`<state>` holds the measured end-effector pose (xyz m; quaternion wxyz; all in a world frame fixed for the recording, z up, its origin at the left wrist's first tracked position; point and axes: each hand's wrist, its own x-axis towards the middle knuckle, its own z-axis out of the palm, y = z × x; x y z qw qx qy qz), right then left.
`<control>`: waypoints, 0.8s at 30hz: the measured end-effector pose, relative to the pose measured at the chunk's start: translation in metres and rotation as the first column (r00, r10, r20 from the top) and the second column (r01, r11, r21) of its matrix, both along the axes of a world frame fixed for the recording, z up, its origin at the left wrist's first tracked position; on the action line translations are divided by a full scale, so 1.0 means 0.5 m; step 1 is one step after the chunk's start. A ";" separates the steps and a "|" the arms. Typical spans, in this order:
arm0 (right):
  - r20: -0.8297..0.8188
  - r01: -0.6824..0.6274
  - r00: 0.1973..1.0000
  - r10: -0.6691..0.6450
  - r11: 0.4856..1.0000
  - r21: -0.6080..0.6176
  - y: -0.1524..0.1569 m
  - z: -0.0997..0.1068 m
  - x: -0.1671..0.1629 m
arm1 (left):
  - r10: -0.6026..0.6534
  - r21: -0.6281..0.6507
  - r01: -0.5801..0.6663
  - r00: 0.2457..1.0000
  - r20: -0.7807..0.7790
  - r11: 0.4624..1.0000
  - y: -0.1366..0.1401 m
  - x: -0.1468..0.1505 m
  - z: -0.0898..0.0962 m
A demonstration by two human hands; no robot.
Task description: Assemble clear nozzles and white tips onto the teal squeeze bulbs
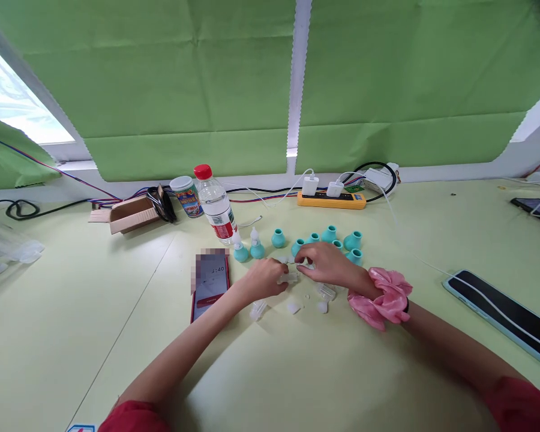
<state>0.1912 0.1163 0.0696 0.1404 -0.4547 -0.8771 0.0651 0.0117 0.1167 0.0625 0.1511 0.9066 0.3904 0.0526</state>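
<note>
Right now I have the left hand (264, 279) curled in a narrow grip, thumb and forefinger closed around a clear tube (290, 277) of glossy plastic, just in front of the teal bulbs. From the other side, the right hand (326, 263) leans in with its fingertips pinched almost together on a small pale piece (304, 266), beside the tube; I cannot tell whether the two parts touch. A crinkled, satiny pink scrunchie (381, 298) rings that wrist.

Nearer me on the pale, smooth tabletop (292, 378) lie two ribbed clear parts (326, 292), one to either side, with flat, milky chips (293, 308) and a tiny ring (308, 296) between them. Beyond the hands stand the round-bellied bulbs (278, 239), matte and rubbery, their necks uncovered; left of those, two capped bulbs (257, 247) carry translucent nozzles.

Further left, a phone (211, 282) in a red case reads 3:40 above a red bar, its upper left pixelated. Behind it I see a clear bottle (216, 204) with a ridged red cap and a red-and-white label, then a can (186, 196) in colourful print; I can't read either. An unfolded cardboard box (134, 214) sits beside a black cable coil (162, 205). At the back, white chargers (311, 185) fill an orange power strip (331, 200) below zigzag-edged green blinds (193, 90).
</note>
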 end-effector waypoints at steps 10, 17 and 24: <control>-0.459 -0.088 0.877 0.142 0.987 0.137 -0.042 0.073 0.002 | 0.187 -0.350 -0.010 0.859 0.477 0.937 0.013 -0.019 0.042; -0.560 -0.110 0.806 0.192 0.978 0.176 -0.075 0.099 -0.007 | 0.493 -0.692 0.260 0.540 0.682 0.673 -0.012 -0.014 0.081; -0.659 -0.100 0.742 0.122 0.992 0.071 -0.089 0.116 -0.007 | 0.533 -0.720 0.411 0.486 0.692 0.560 -0.015 -0.020 0.087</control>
